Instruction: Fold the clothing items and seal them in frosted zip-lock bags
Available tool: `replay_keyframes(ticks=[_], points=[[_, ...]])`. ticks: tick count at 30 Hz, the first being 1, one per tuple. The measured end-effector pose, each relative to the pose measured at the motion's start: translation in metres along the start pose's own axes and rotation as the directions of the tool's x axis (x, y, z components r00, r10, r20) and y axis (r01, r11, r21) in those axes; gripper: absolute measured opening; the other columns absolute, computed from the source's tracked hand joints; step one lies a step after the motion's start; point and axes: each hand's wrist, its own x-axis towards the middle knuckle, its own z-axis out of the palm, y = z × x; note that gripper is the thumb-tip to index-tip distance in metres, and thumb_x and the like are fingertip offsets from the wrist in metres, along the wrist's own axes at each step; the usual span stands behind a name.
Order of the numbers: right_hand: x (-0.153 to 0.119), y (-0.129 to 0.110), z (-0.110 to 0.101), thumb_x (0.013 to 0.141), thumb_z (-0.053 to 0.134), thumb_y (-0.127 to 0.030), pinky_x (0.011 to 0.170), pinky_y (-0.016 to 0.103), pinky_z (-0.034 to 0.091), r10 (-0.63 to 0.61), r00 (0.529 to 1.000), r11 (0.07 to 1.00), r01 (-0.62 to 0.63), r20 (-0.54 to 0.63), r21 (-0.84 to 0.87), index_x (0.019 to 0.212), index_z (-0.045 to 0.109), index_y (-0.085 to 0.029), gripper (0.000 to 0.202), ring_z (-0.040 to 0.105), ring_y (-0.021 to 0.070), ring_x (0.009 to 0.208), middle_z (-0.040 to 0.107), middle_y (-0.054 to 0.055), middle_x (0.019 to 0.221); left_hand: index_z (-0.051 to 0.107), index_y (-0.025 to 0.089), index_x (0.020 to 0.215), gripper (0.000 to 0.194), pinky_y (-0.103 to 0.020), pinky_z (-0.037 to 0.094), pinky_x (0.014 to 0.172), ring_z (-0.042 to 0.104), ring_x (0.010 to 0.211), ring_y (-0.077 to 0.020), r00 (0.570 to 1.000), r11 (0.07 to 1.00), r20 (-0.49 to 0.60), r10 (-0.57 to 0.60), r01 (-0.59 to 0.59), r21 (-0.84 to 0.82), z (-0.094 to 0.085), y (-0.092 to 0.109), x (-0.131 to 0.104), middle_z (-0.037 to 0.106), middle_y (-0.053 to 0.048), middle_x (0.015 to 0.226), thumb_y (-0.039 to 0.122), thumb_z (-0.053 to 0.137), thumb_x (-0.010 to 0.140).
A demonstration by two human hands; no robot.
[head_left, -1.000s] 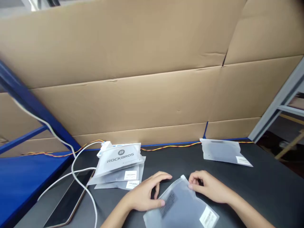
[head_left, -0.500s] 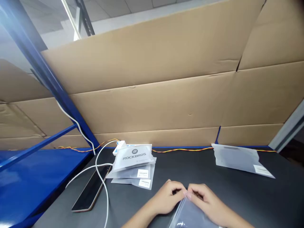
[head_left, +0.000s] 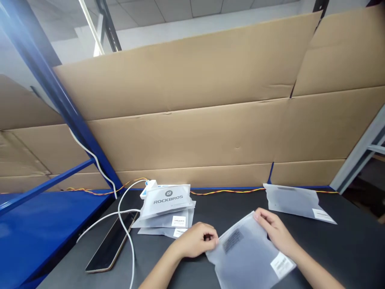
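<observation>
A frosted plastic bag (head_left: 245, 261) with a dark printed patch and a white barcode label (head_left: 282, 265) hangs tilted between my hands, low in the view. My left hand (head_left: 198, 241) pinches its left upper corner. At the opposite top corner, my right hand (head_left: 273, 228) grips the bag's edge between thumb and fingers. What lies inside the bag looks dark and cannot be made out. Left of my hands lies a stack of similar bags (head_left: 167, 202), the top one printed ROCKBROS. Another such bag (head_left: 296, 200) rests at the back right.
A phone (head_left: 112, 245) lies on the black table (head_left: 72, 269) at left, crossed by a white cable (head_left: 132, 249). A white power strip (head_left: 148, 188) sits behind the stack. Cardboard panels (head_left: 192, 136) wall off the back, beside a blue frame post (head_left: 72, 116).
My hands were together at the bag's top edge; now they are apart at its two corners. The bag has been raised and turned, showing its label and printed patch.
</observation>
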Motion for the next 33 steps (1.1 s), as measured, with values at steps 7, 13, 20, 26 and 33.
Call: replay_keyframes(ticks=[7,13,20,26,33], points=[[-0.011,0.003,-0.015,0.091,0.054,-0.049,0.085,0.037,0.052,-0.177,0.976,0.903,0.110,-0.127,-0.415,0.121,0.053,-0.024,0.039,0.059,0.0260,0.105,0.061,0.009,0.117,0.063,0.017,0.080,0.020,-0.020,0.037,0.060,0.051,0.066,-0.0112,0.992,0.998,-0.110,-0.055,0.053,-0.017,-0.004,-0.012,-0.001,0.058,0.001,0.080,0.024,0.049,0.092],[-0.057,-0.035,0.016,0.080,0.071,-0.041,0.112,0.050,0.039,-0.270,0.886,0.635,0.458,0.378,-0.622,0.142,0.045,-0.038,0.067,0.037,0.0337,0.140,0.040,0.001,0.155,0.065,0.019,0.089,0.026,-0.021,0.038,0.061,0.053,0.067,-0.0135,0.985,0.997,-0.157,-0.074,0.071,-0.026,0.001,-0.010,0.000,0.059,0.001,0.074,0.037,0.048,0.096],[-0.054,-0.019,0.016,0.081,0.052,-0.006,0.111,0.041,0.044,-0.341,0.815,0.413,0.578,0.469,-0.704,0.148,0.039,-0.027,0.072,0.047,0.0253,0.136,0.046,0.001,0.150,0.062,0.022,0.107,0.025,-0.022,0.040,0.064,0.051,0.069,-0.0130,0.972,0.995,-0.221,-0.079,0.065,-0.073,0.002,-0.017,0.002,0.059,0.002,0.083,0.040,0.049,0.096],[-0.016,-0.017,-0.073,0.087,0.040,-0.006,0.110,0.045,0.044,-0.609,0.785,0.297,0.360,0.115,-0.884,0.139,0.049,-0.023,0.055,0.053,0.0243,0.130,0.060,0.006,0.137,0.063,0.023,0.106,0.025,-0.023,0.040,0.065,0.051,0.068,-0.0129,0.972,0.997,-0.221,-0.078,0.076,-0.015,0.003,-0.018,0.003,0.060,0.002,0.084,0.039,0.047,0.096],[0.007,0.062,-0.181,0.090,0.049,-0.041,0.108,0.055,0.041,-0.541,0.841,0.222,0.181,0.034,-0.958,0.138,0.048,-0.021,0.052,0.053,0.0354,0.129,0.057,0.012,0.140,0.066,0.022,0.094,0.020,-0.023,0.043,0.068,0.058,0.076,-0.0145,0.971,0.976,-0.237,0.036,0.017,0.218,0.010,-0.010,-0.002,0.064,0.000,0.088,0.027,0.047,0.097]])
